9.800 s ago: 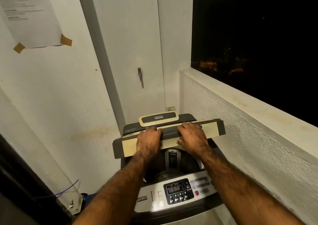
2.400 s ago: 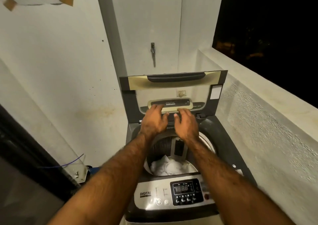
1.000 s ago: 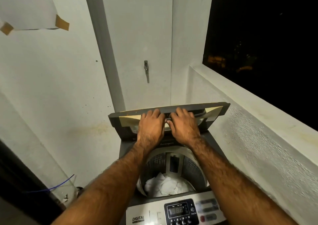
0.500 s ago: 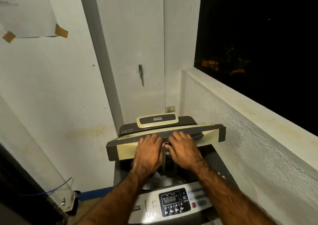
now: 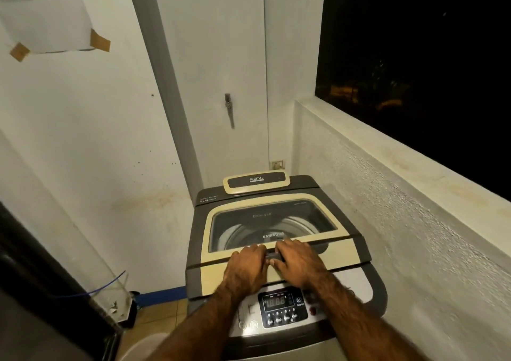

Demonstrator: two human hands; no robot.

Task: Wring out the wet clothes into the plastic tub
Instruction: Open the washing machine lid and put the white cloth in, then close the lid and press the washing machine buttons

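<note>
Cream-and-grey plastic lid (image 5: 271, 222), laid shut. At lid's front edge, lid handle (image 5: 272, 255) is gripped by left hand (image 5: 246, 268) and right hand (image 5: 297, 261), fingers curled, side by side. No wet clothes are seen; these are judged beneath lid, equally near both hands.

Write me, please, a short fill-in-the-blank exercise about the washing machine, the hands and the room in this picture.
1. The lid of the washing machine is ___.
2. The left hand and the right hand hold the lid at its ___ edge.
3. A sheet of paper is stuck to the wall with brown ___.
4. The dark window is on the person's ___ side.

Missing words: closed; front; tape; right.
</note>
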